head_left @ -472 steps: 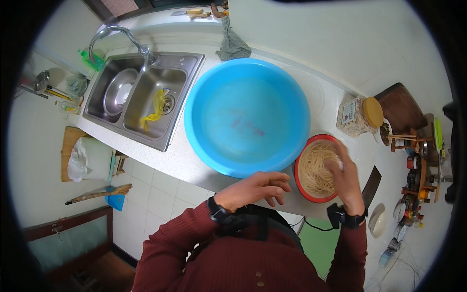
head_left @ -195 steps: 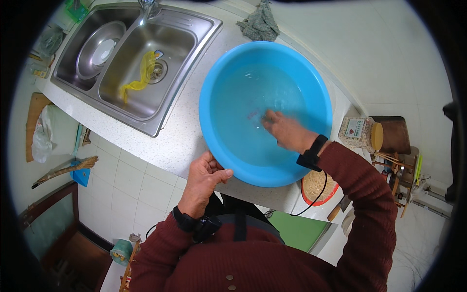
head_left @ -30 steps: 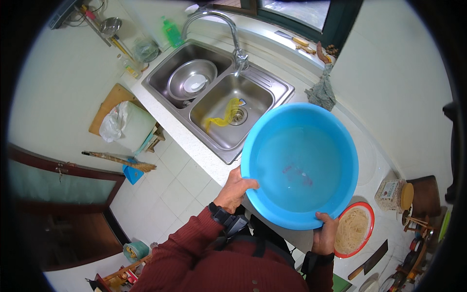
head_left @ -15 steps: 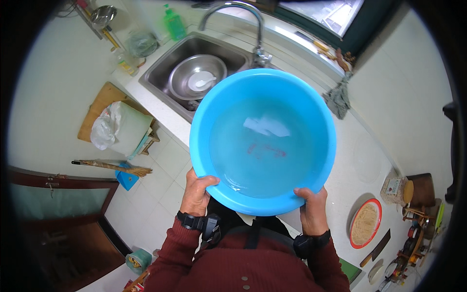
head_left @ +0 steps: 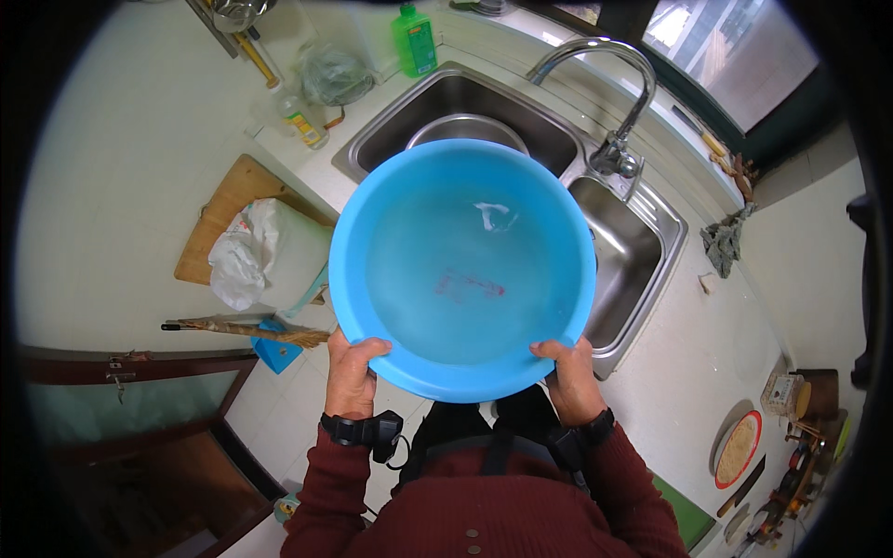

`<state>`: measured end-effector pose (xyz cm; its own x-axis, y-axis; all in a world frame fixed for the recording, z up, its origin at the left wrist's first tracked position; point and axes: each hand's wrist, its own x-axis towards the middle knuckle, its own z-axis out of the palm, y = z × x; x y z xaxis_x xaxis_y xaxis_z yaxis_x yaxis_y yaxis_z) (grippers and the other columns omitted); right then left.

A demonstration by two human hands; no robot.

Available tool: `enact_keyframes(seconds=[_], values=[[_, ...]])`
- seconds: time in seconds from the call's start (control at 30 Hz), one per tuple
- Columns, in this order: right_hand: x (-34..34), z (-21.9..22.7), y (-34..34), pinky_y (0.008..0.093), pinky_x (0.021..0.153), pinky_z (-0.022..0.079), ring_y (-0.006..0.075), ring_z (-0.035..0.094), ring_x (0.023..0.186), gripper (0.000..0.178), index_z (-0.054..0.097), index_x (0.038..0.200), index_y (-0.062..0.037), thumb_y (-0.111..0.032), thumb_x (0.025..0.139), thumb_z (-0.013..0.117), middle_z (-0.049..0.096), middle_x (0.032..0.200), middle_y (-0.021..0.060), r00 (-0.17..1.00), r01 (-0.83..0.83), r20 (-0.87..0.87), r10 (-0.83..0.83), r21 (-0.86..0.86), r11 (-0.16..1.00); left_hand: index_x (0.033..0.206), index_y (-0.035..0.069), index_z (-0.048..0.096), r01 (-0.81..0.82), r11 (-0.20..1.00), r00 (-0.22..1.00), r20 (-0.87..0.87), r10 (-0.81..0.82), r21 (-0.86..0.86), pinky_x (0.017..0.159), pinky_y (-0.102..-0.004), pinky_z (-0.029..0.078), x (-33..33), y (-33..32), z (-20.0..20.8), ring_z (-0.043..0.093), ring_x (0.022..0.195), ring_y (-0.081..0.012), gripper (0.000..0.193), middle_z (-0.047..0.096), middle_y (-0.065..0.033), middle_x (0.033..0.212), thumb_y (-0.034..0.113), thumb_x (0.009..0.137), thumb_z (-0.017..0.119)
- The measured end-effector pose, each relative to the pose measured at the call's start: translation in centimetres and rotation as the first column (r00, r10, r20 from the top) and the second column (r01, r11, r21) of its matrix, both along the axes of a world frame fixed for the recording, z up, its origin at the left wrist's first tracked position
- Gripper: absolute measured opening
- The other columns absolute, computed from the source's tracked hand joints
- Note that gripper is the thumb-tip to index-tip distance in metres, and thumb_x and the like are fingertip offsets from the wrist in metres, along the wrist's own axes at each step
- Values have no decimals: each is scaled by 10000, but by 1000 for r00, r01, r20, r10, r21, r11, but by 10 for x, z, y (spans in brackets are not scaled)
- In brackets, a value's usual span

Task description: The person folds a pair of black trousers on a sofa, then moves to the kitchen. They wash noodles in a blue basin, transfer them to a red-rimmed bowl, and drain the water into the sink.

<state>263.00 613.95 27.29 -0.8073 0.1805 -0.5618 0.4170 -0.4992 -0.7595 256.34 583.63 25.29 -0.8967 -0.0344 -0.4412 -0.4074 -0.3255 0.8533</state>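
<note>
A large round blue plastic basin (head_left: pixel 465 377) with cloudy water in it is held up in front of me. My left hand (head_left: pixel 352 372) grips its near left rim, thumb over the edge and fingers under it. On the near right rim my right hand (head_left: pixel 571 377) has the same hold. A reddish mark shows through the water at the bottom. Beyond the basin lies a steel double sink (head_left: pixel 558 139). The basin hides most of a metal bowl (head_left: pixel 474 128) in the sink's left compartment.
A curved faucet (head_left: pixel 642 79) rises behind the sink. A green bottle (head_left: pixel 414 42) stands at the back left. Farther right on the counter are a red-rimmed dish (head_left: pixel 739 450) and a knife (head_left: pixel 742 485). A broom (head_left: pixel 251 330) with a blue dustpan (head_left: pixel 276 349) is at the left.
I have turned, so the sink sits farther right in view and its right compartment now shows. The basin has shifted left relative to the sink and covers more of the metal bowl.
</note>
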Motion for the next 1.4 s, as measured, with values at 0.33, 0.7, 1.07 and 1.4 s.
enact_keyframes(seconds=[0.33,0.7,1.07,1.4], values=[[-82,-24,-9,363,887,532,233,636,998,459,557,1280,77,-47,852,669,644,1156,135,987,-155,12,157,-123,980,1316,-80,587,-145,980,989,0,147,-136,929,-384,540,-39,-17,17,649,1023,-264,640,665,-127,1148,13,693,699],[-124,-45,-11,387,881,577,263,671,1006,525,534,1330,73,31,827,677,655,1151,153,985,-122,86,151,-271,955,1281,-86,609,-151,961,987,20,160,-232,922,-368,529,-72,-13,44,639,1013,-236,631,666,-109,1120,46,675,720],[-152,-57,-22,457,939,606,333,688,1077,586,522,1375,96,-6,822,683,643,1233,203,983,-129,94,160,-277,952,1251,-64,634,-99,970,995,-11,99,-221,922,-327,500,-118,-24,48,626,997,-198,544,670,-80,1087,33,718,688],[-185,-73,-41,506,917,624,378,700,1064,642,489,1399,111,19,803,708,651,1209,239,978,-97,147,151,-321,942,1260,-68,632,-76,958,997,-50,65,-277,927,-308,495,-151,-36,59,629,1003,-194,542,675,-80,1112,25,728,671]])
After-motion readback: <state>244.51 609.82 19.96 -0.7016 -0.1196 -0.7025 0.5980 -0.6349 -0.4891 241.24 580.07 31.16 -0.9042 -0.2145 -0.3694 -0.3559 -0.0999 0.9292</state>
